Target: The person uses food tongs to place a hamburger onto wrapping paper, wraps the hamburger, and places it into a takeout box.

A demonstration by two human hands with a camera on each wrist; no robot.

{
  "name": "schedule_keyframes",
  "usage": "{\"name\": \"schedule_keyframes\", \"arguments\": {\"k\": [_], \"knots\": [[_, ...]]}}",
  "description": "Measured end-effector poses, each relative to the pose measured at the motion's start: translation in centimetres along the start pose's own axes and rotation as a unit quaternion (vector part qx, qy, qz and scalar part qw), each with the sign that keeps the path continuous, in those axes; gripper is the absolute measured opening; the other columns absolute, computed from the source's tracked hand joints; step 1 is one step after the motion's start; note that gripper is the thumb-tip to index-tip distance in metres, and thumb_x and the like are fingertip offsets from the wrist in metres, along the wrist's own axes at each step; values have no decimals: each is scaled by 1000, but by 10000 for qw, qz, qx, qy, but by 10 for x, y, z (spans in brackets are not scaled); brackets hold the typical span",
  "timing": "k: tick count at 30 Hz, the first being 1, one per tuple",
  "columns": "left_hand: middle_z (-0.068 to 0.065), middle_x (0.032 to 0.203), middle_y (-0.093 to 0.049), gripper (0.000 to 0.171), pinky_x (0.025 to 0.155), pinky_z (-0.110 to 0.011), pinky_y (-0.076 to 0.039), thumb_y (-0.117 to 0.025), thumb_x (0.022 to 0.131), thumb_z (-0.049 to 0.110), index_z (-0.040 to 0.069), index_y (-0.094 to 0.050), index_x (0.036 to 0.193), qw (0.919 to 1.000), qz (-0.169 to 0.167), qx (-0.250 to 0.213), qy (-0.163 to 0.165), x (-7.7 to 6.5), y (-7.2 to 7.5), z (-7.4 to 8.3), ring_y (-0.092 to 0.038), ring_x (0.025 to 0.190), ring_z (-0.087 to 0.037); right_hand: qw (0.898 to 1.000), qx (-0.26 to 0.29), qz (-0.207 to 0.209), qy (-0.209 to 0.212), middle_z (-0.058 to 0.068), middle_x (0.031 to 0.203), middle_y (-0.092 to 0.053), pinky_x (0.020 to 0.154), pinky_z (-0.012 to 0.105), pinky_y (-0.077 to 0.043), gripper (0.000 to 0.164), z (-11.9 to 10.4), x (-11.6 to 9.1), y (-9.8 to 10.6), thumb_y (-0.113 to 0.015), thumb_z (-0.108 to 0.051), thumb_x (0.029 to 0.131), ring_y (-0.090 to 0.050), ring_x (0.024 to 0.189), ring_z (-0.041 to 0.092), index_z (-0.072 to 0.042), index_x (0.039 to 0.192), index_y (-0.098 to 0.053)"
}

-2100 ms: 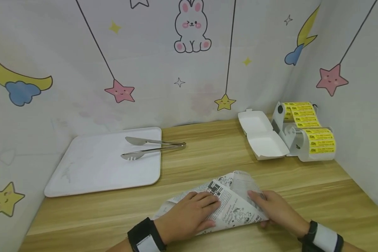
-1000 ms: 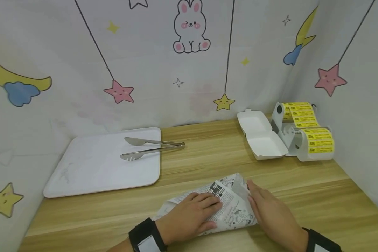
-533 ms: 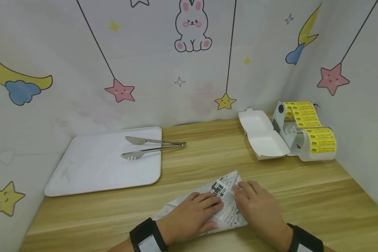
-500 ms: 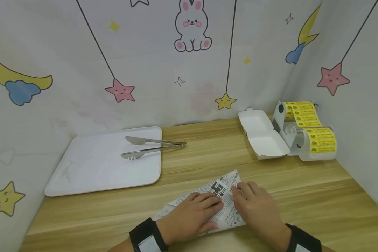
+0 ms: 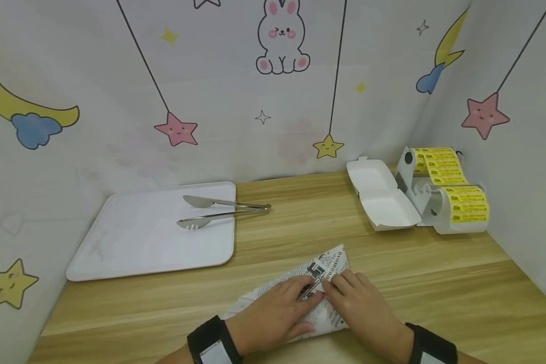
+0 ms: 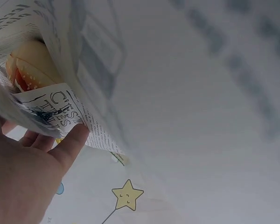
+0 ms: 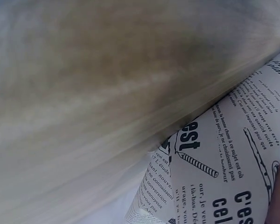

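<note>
White newspaper-print paper wrap [image 5: 333, 260] is lying on the tan wood-grain surface [image 5: 296, 217], near-right of the white rectangular tray [image 5: 136, 237]; long axis is slanting away rightward. Left hand [image 5: 273, 311], nearer the tray, is resting on the wrap; right hand [image 5: 363, 306] is touching its side away from the tray, pinching or pressing: cannot tell. Wrap is looking folded, pointed, holding a sesame-topped bun [image 6: 35, 65].

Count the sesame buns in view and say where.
1: the sesame bun shows only in the left wrist view, inside the printed paper at its open end. The paper's folds could hide more.
</note>
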State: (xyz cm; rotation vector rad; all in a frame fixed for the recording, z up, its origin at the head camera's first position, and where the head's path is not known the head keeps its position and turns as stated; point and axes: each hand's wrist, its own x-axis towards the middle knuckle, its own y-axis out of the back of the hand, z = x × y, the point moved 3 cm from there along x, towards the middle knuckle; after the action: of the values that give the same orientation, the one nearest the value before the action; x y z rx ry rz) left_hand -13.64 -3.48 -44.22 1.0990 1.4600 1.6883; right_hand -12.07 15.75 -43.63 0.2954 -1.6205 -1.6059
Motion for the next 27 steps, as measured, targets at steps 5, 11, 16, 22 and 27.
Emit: {"name": "schedule_keyframes", "arguments": {"k": [5,11,16,22,27], "knots": [[-7,147,-46,58,116,-35,-36,-44,107,47,10,-49,152,9999,-67,-101,19,0,-2,1,-44,138,-20,9990,433,37,-120,2,103,-67,77,33,-50,37,3,0,-1,-83,-5,77,-56,93,16,-4,114,-75],[-6,149,-45,63,119,-35,-32,-45,107,47,6,-42,154,9998,-44,-160,-83,-1,-3,0,-42,140,-19,9847,1531,131,-820,-4,103,-72,79,33,-54,33,9,-3,7,-77,-9,88,-63,93,12,-8,121,-72],[-9,154,-43,65,119,-38,-31,-44,107,47,4,-38,156,9993,-118,-323,-117,-3,-1,-2,-42,143,-21,9689,2147,-166,-1223,-7,111,-70,87,40,-54,29,15,-7,13,-68,-3,92,-64,102,14,-12,120,-65],[-11,156,-44,64,118,-38,-33,-44,108,46,6,-35,157,9981,-286,-536,-114,-4,3,-4,-41,145,-21,9668,2322,-488,-951,-2,125,-66,95,48,-51,42,18,-11,15,-68,1,87,-61,116,21,-17,125,-62],[-8,156,-42,61,116,-37,-36,-43,108,47,9,-41,156,9977,-330,-590,31,-4,1,-4,-44,142,-24,9692,2252,-874,-484,7,138,-61,97,49,-53,50,15,-14,15,-67,-1,91,-60,123,27,-13,138,-57]]}}
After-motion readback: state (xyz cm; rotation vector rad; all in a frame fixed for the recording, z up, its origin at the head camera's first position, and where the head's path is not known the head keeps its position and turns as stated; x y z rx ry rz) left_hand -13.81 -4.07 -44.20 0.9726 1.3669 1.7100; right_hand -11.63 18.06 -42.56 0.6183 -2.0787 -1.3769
